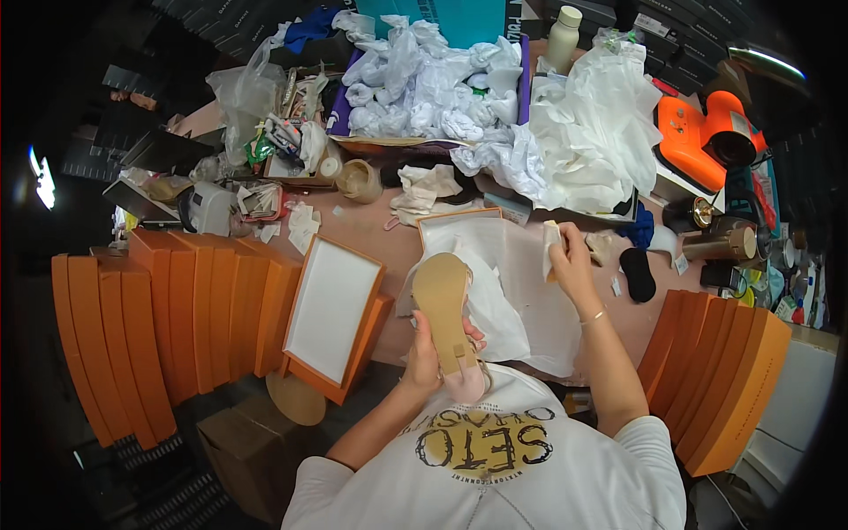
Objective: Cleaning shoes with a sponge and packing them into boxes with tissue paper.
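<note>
My left hand (427,358) is wrapped round a sandal (441,287), its tan sole turned up toward me and its pale pink heel end close to my shirt. Off to the right, my right hand (571,258) pinches a small cream-coloured piece (551,249), perhaps folded cloth or a block; its exact kind is unclear. Beneath the sandal, white tissue paper (499,322) spreads over an orange shoebox (459,215), of which the far rim shows. An orange-rimmed box lid (335,309) with a white inside leans at the left.
Orange shoeboxes (190,309) stand in a row at left, with more boxes (715,371) at right. Crumpled paper fills a purple-edged box (526,88) at the back. Nearby are a jar (359,180), an orange device (693,141), a black oval pad (637,275) and a bottle (564,39).
</note>
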`<state>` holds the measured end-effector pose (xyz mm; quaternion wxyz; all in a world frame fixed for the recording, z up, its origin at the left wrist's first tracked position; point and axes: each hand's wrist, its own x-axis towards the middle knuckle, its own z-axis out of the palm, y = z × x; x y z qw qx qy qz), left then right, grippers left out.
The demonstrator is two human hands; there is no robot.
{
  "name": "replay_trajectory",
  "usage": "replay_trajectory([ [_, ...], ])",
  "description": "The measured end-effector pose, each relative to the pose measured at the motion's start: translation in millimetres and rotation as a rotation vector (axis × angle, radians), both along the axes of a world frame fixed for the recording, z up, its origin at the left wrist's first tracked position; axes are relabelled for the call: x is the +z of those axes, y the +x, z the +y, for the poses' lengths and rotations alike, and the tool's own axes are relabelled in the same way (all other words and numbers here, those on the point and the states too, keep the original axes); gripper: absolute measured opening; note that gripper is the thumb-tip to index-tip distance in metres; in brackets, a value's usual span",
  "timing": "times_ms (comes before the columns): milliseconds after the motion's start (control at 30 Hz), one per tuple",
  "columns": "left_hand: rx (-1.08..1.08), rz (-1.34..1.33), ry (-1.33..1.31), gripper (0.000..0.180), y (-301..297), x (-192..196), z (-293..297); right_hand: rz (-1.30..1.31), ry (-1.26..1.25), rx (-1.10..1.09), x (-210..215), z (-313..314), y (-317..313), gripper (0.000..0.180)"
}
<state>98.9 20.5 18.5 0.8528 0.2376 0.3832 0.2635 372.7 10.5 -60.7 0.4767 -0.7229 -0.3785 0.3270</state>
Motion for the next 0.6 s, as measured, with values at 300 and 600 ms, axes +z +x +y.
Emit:
replay_trajectory([
  [300,-0.154,-0.07,0.116,0.078,-13.2,14.5,-22.9,-0.292,0.433,0.361,132.1,-94.5,-135.7,0.02],
  [600,-0.066,0.112,0.238,0.069,-43.2,23.7,-54.5,-0.511,0.379,0.358,135.0,-104.5,-178.7,0.016],
])
